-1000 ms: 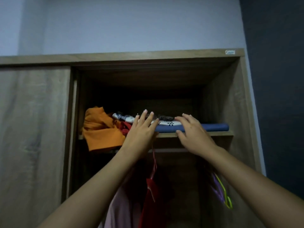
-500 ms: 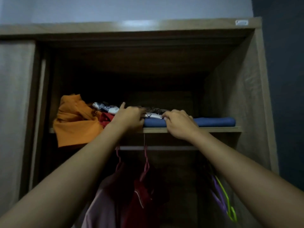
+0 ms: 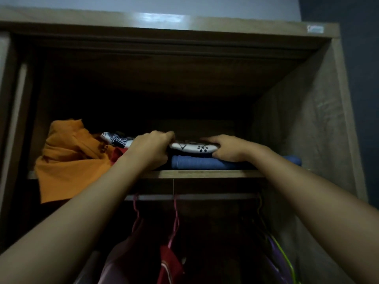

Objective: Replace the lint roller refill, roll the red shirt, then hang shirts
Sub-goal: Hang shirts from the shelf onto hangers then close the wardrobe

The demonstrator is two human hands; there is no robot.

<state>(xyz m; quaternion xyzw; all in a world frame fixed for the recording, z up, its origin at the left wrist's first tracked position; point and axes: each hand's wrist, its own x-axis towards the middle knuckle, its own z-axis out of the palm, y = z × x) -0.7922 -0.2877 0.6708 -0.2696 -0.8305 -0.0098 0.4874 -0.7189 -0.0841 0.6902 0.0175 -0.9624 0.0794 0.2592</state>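
Observation:
On the wardrobe's upper shelf (image 3: 205, 173) lies a folded white patterned garment (image 3: 193, 148) on top of a folded blue garment (image 3: 203, 162). My left hand (image 3: 149, 149) grips the white garment's left end, fingers over the top. My right hand (image 3: 230, 147) grips its right end, thumb underneath. A bit of red cloth (image 3: 118, 153) shows just left of my left wrist. Below the shelf, a red shirt (image 3: 169, 265) and a pinkish garment (image 3: 121, 261) hang on pink hangers from the rail (image 3: 215, 196).
A crumpled orange garment (image 3: 67, 160) droops over the shelf's left edge, with another patterned cloth (image 3: 115, 138) behind it. Green and purple hangers (image 3: 281, 257) hang at the right by the wardrobe's side wall (image 3: 307, 130). A sliding door (image 3: 4, 119) covers the left.
Both hands went from flat and open above the shelf to gripping the white patterned garment's two ends. The view has moved closer and up toward the shelf.

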